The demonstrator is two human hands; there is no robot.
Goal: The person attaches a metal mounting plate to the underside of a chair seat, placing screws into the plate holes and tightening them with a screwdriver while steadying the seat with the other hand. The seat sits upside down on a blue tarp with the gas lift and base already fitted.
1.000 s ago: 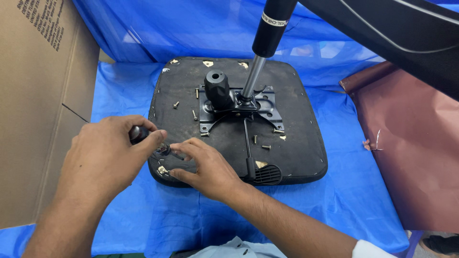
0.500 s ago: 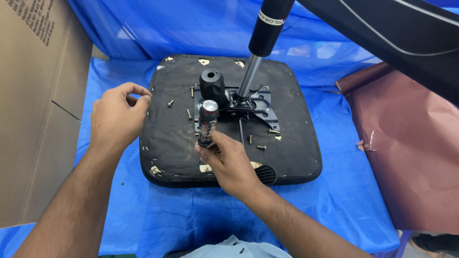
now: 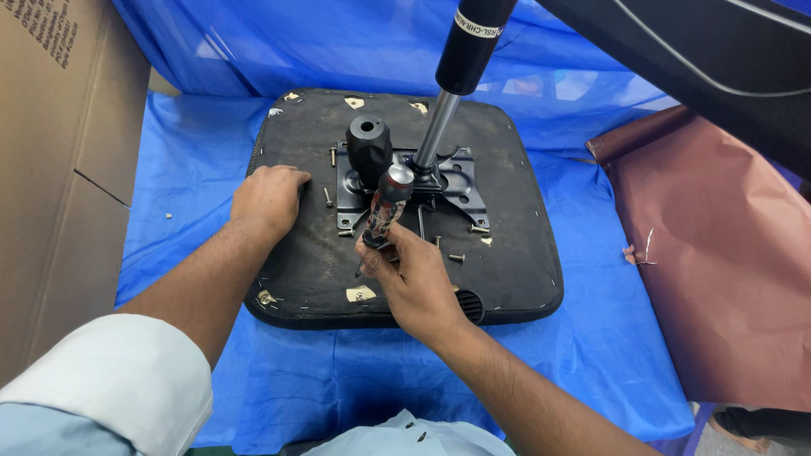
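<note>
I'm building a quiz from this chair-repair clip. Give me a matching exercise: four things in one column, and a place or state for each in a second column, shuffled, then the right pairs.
Things
1. left hand
2. right hand
3. cardboard box
4. black knob

Places or states
A. stands along the left edge of the view
B. grips the screwdriver by its handle
C. rests flat on the left part of the seat underside
D. sticks up from the metal plate, left of the gas cylinder

Pairs: 1-C, 2-B, 3-A, 4-D
</note>
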